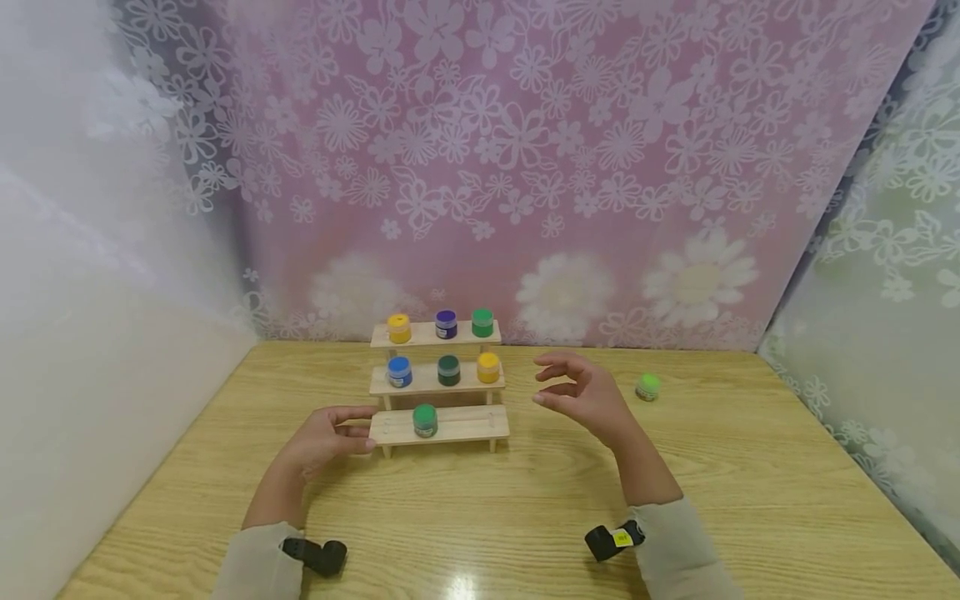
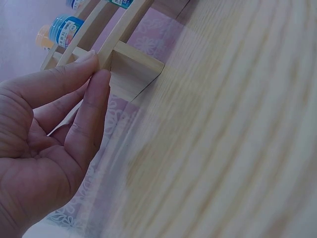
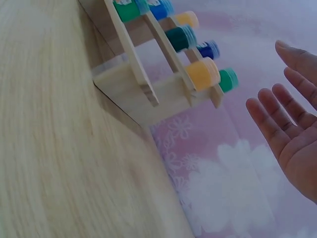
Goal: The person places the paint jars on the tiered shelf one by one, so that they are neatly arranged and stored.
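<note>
A three-tier wooden rack [image 1: 480,427] stands on the table, holding small paint jars. My left hand [image 1: 318,437] pinches the left end of its lowest shelf between thumb and fingers; the left wrist view shows the thumb [image 2: 79,69] at the shelf's end. On that shelf sits one green jar [image 1: 425,421]. The middle shelf carries a blue jar [image 1: 400,372], a dark green jar [image 1: 448,370] and a yellow jar [image 1: 488,367]. Yellow [image 1: 399,328], purple [image 1: 446,324] and green [image 1: 482,322] jars top the rack. My right hand [image 1: 588,398] hovers right of it, fingers loosely bent, holding nothing.
Beyond my right hand, a light green jar [image 1: 647,387] stands alone on the wooden table [image 1: 540,517]. A pink flowered curtain [image 1: 480,167] closes off the back, and pale sheets hang at both sides.
</note>
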`<state>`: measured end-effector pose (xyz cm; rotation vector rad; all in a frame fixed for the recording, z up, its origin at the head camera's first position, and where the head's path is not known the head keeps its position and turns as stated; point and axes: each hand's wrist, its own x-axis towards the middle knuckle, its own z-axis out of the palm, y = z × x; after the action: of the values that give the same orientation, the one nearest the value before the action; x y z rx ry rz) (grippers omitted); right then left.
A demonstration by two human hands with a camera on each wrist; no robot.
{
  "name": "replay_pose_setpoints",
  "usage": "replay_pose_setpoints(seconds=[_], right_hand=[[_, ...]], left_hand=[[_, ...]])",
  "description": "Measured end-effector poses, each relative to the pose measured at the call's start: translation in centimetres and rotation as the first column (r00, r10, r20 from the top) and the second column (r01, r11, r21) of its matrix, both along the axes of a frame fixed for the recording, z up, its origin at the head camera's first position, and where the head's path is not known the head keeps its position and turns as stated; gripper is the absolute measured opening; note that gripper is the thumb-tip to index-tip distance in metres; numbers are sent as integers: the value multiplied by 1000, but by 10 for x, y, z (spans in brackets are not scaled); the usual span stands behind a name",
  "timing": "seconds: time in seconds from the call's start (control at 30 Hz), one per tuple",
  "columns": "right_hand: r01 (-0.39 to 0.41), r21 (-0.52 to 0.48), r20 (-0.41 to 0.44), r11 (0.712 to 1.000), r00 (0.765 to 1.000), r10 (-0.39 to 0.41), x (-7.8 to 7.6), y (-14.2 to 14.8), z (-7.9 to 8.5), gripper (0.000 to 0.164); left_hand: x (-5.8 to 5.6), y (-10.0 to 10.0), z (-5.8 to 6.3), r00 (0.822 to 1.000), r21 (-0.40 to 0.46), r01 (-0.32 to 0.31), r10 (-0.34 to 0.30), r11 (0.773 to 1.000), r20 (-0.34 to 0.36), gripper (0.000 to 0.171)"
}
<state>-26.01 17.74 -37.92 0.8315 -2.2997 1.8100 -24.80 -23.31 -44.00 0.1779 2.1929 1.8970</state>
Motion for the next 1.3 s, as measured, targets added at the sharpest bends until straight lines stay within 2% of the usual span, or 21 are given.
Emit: replay_pose_setpoints(seconds=[0.4, 0.7, 1.0, 1.3], right_hand=[[66, -16, -5, 998, 998, -66, -5, 27, 1, 46], [142, 21, 16, 990, 990, -142, -8, 41, -1, 46], [248, 80, 32, 966, 968, -251, -9, 59, -5, 47], [355, 129, 12, 926, 933, -359, -16, 81, -15, 49]], left_hand=[[-2, 0, -1, 1000, -1, -18, 18, 1000, 12, 60], [-2, -1, -3, 1000, 1, -18, 18, 1000, 5, 61], [-2, 1, -2, 1000, -10, -30, 30, 999, 5, 59], [-2, 0, -2, 999, -21, -39, 39, 999, 4, 59]])
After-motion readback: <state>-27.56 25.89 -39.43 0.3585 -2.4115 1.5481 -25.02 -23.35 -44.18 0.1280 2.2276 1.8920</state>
